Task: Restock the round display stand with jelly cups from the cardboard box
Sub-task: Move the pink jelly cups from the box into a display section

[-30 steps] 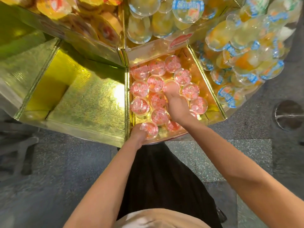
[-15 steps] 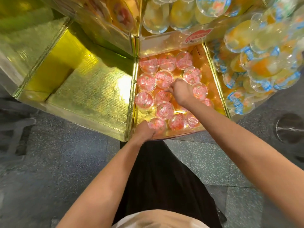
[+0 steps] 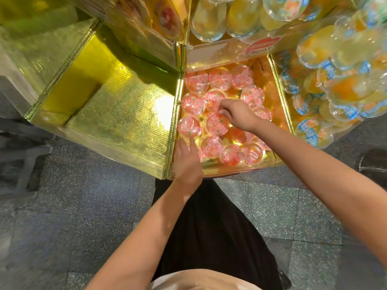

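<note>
While about fourteen pink jelly cups (image 3: 216, 123) fill one gold compartment (image 3: 276, 95), the left hand (image 3: 187, 162) rests open-fingered; the right hand (image 3: 238, 114) curls, grip unclear.

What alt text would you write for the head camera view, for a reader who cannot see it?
Seen from above, a person's right hand reaches among pink-lidded jelly cups in a gold display compartment, while the left hand rests at the front corner of that compartment with straight fingers. The gold compartment to the left holds no cups; yellow and blue-labelled cups fill the right.
</note>
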Demonstrator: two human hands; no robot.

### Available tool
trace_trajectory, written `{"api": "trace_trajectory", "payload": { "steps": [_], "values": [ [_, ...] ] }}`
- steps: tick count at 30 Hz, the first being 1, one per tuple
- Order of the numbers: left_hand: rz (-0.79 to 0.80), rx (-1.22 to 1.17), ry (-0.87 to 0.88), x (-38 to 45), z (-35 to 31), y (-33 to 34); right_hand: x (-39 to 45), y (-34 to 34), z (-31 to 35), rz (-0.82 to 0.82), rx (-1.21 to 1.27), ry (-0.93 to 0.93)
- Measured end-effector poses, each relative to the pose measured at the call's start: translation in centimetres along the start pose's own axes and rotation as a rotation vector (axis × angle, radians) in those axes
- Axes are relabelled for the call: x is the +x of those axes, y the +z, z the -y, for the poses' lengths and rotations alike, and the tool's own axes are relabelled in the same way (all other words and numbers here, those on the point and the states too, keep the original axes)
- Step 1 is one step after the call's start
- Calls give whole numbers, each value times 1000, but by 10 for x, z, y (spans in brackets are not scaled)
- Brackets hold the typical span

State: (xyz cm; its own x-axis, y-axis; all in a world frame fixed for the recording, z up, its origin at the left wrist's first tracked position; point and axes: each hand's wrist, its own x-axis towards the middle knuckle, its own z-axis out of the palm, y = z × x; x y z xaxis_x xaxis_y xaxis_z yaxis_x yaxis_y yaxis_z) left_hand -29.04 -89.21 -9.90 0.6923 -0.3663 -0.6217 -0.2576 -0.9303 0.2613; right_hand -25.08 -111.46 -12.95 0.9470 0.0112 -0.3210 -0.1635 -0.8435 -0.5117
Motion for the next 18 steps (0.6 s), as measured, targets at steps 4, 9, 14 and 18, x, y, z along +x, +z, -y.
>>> {"api": "trace_trajectory", "payload": {
  "steps": [4, 9, 14, 18],
  "values": [
    [-10, 194, 226, 9, -6, -5, -13, -2, 2, -75, 252, 203],
    [-4, 317, 232, 16, 3, -8, -36, 12, 24, -282, 498, 536],
    [-36, 309, 151, 21, 7, -7, -42, 43, 59, -386, 634, 782],
    [-103, 269, 237, 19, 12, -3, -38, 52, 64, -428, 722, 904]
  ]
}}
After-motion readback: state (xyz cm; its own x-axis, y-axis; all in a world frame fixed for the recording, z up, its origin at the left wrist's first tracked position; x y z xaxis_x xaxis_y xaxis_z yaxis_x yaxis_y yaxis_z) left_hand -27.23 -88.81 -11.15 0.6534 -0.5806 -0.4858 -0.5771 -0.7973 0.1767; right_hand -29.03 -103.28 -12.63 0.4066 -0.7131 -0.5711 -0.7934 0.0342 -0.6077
